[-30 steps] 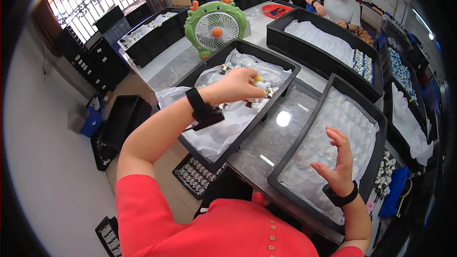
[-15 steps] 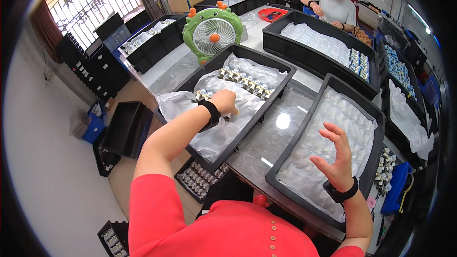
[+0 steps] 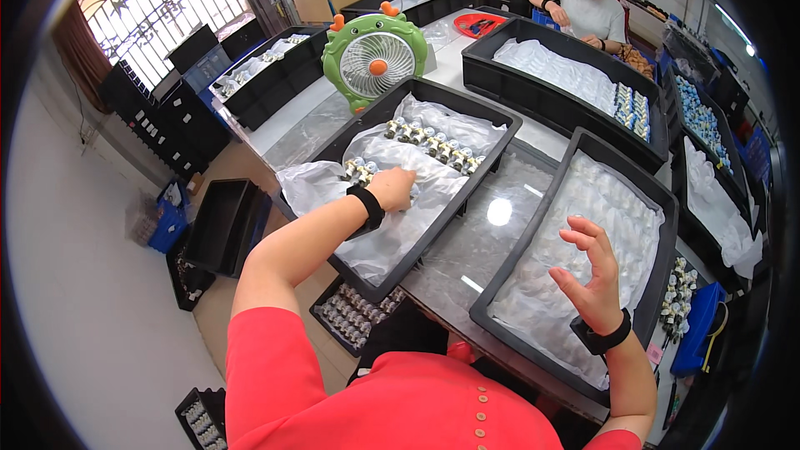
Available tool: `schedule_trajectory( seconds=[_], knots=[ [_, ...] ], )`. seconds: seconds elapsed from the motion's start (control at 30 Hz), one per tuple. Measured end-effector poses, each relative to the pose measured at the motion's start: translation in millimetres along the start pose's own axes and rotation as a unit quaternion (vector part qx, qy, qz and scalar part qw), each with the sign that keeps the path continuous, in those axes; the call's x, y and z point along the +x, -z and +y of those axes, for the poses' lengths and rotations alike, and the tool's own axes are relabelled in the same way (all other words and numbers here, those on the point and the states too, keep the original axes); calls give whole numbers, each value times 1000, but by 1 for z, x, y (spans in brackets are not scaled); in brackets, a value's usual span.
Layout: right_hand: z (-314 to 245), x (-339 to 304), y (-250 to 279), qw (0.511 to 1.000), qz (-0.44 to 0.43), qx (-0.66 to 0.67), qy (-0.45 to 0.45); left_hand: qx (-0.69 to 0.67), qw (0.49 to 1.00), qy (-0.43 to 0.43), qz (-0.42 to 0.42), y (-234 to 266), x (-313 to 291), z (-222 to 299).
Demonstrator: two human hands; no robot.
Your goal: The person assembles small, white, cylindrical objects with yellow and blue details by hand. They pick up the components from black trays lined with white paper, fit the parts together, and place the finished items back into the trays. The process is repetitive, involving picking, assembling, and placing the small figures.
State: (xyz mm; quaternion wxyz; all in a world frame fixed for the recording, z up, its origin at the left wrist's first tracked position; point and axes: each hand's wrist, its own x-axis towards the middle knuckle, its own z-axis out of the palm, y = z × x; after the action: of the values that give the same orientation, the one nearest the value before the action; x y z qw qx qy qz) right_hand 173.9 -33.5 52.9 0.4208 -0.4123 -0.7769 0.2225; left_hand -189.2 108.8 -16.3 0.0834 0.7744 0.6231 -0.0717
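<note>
In the black tray (image 3: pixel 433 257) in front of me, lined with white plastic film (image 3: pixel 379 246), rows of small white-and-metal parts with dark and brassy ends (image 3: pixel 433 146) lie at the far side. A shorter group of the same parts (image 3: pixel 358 170) sits by my left wrist. My left hand (image 3: pixel 392 190) is low over the film at the end of that short group, its fingers curled together; a small pale-blue bit shows at the fingertips, mostly hidden. My right hand (image 3: pixel 590 275) hovers above a second black tray (image 3: pixel 525 237), thumb and fingers apart, holding nothing. Film covers that tray's contents.
A green cartoon-shaped fan (image 3: pixel 377 65) stands behind the left tray. Beyond, a long black tray (image 3: pixel 533 87) holds blue-and-white parts, with a co-worker (image 3: pixel 587 12) behind it. Loose parts (image 3: pixel 679 296) and a blue bin (image 3: pixel 698 329) lie at right. Stacked trays (image 3: pixel 223 225) stand on the floor.
My left hand has shifted slightly down, and the part beneath its fingers no longer shows. My right hand holds nearly the same pose.
</note>
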Motion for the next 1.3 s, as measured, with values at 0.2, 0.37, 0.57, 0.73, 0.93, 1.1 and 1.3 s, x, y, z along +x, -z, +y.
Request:
schedule_trajectory(
  seconds=[0.2,0.37,0.57,0.73,0.93,1.1,1.3],
  knots=[
    [-3,0,1,1000,-6,1,-5,-13,1000,-4,2,-1,4,-1],
    [18,-4,3,998,-4,17,53,-26,991,-104,76,-16,14,-16],
    [28,-8,19,993,-105,45,8,-104,994,-37,21,-13,9,-30],
    [30,-47,117,971,-117,-80,-194,-172,985,10,-18,11,-10,-6],
    [127,-165,199,848,26,-396,-351,-74,996,-29,42,39,-16,10],
    [133,-168,192,855,93,-332,-388,-263,955,-119,73,72,-53,86],
    [50,-88,133,952,12,-221,-210,-281,917,-281,-15,64,-86,159]
  ],
)
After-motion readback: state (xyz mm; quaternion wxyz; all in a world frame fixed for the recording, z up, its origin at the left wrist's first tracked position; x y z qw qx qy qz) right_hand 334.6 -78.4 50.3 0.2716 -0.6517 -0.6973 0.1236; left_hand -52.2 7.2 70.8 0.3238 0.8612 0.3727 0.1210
